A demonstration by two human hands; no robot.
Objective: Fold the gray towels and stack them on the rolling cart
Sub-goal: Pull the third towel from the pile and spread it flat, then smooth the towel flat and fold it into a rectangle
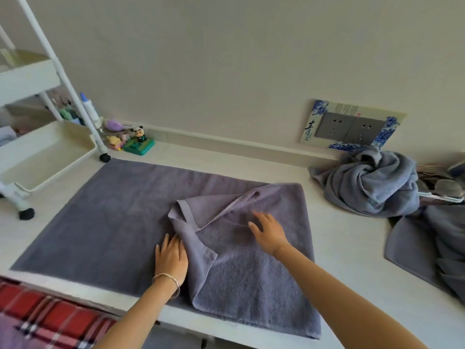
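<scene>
Nearby, crumpled towels [370, 182] at right, panda toy [139, 137] beside rolling cart [63, 166]

Entry: I log one gray towel [100, 222] spread flat on the table [352, 248]. Its right end is flopped back over itself in a loose, wrinkled fold, one hemmed corner turned up. A second towel [370, 187], bluer gray, sits crumpled in a heap at far right. A third towel [427, 248], darker, lies rumpled just beside it. The white rolling cart [50, 144] stands at left, one black caster just beside the spread towel's far corner.
</scene>
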